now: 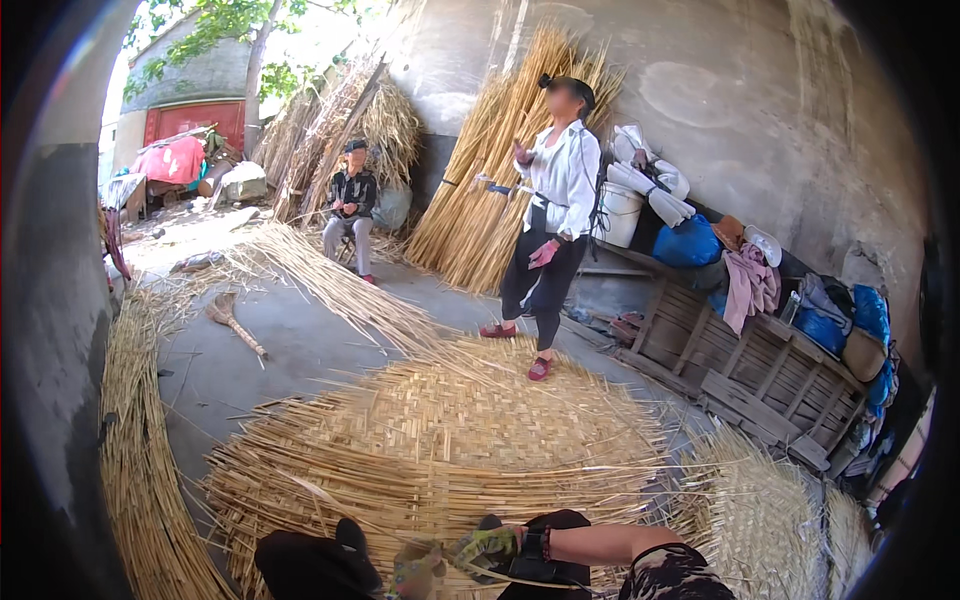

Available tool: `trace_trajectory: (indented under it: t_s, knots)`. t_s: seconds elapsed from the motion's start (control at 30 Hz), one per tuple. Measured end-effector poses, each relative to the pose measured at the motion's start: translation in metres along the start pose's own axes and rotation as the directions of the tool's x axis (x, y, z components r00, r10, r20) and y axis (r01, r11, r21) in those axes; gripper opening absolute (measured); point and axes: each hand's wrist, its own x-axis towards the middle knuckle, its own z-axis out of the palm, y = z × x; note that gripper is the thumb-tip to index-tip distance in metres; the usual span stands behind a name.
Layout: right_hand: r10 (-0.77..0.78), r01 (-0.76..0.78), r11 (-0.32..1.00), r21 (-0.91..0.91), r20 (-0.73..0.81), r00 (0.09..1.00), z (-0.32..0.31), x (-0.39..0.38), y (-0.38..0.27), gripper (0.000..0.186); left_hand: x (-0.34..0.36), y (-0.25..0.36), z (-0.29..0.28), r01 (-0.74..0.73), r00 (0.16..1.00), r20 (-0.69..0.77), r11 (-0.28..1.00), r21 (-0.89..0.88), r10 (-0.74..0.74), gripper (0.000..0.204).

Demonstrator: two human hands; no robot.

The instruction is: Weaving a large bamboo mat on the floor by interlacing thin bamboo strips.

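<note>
A large woven reed mat (500,415) lies on the floor in front of me, with loose reed ends sticking out round its edges. Close to my knees, at its near edge, are both my hands in patterned work gloves. My right hand (486,552) is bent over the reeds, its fingers closed on a thin reed strip (540,582) that trails to the lower right. Beside it, my left hand (416,572) is low at the picture's edge; it is blurred and its fingers cannot be made out.
A person in a white shirt (562,180) stands at the mat's far edge; another person (350,200) sits farther back. Reed bundles (490,180) lean on the wall. Loose reeds (140,450) line the left side, near a short broom (236,322). A wooden frame (740,365) stands right.
</note>
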Motion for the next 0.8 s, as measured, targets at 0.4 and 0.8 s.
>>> trace_trajectory:
  t_s: [0.4,0.8]
  knots:
    - [-0.001,0.002,0.999,0.032,-0.017,1.0,0.001,0.004,0.009,0.029,-0.026,0.001,-0.013,-0.089,0.995,0.024,0.811,0.579,0.092,0.013]
    - [-0.019,0.02,0.999,0.031,-0.037,0.999,0.004,-0.001,0.011,0.029,-0.014,-0.048,-0.054,-0.113,0.991,-0.017,0.885,0.453,0.135,0.015]
